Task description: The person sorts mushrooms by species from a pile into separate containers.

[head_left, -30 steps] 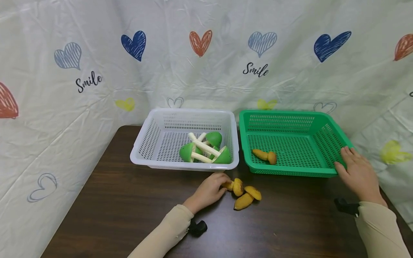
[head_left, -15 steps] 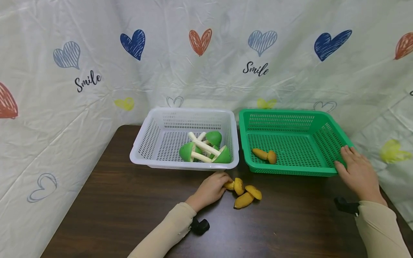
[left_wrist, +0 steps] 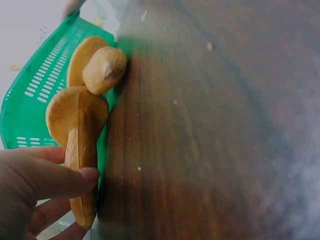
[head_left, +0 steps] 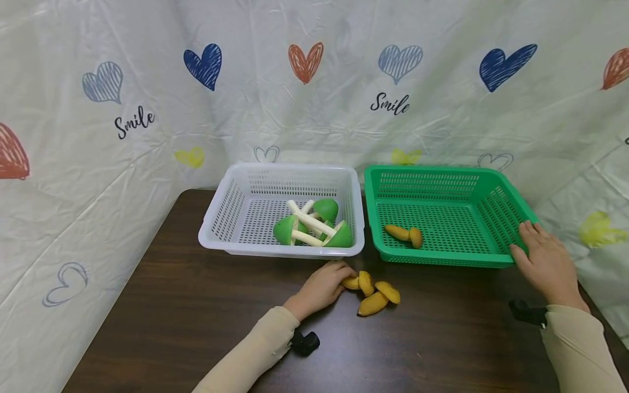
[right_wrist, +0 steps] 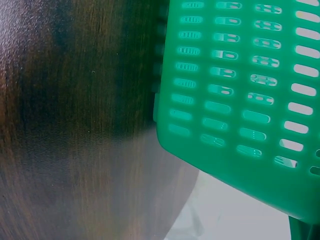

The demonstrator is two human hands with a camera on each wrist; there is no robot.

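Note:
In the head view my left hand (head_left: 321,288) pinches the stem of a yellow-brown toy mushroom (head_left: 365,283) low over the table. The left wrist view shows the thumb and fingers around that stem (left_wrist: 80,155), with the cap pointing away from the palm. A second yellow-brown mushroom (head_left: 375,303) lies beside it, close to its cap. My right hand (head_left: 547,265) rests on the near right corner of a green basket (head_left: 442,259), fingers laid over the rim. Inside that basket lies one more yellow-brown mushroom (head_left: 404,234). The right wrist view shows the basket wall (right_wrist: 235,165) but no fingers.
Left of the green basket stands a white basket (head_left: 280,250) holding several green-capped toy mushrooms (head_left: 339,236) with white stems. Both stand at the back of a dark wooden table (head_left: 196,316), before a white curtain (head_left: 334,120) printed with hearts.
My left hand and the pinched mushroom have shifted very slightly to the right. The neighbouring mushroom lies almost unchanged. My right hand stays on the green basket's corner.

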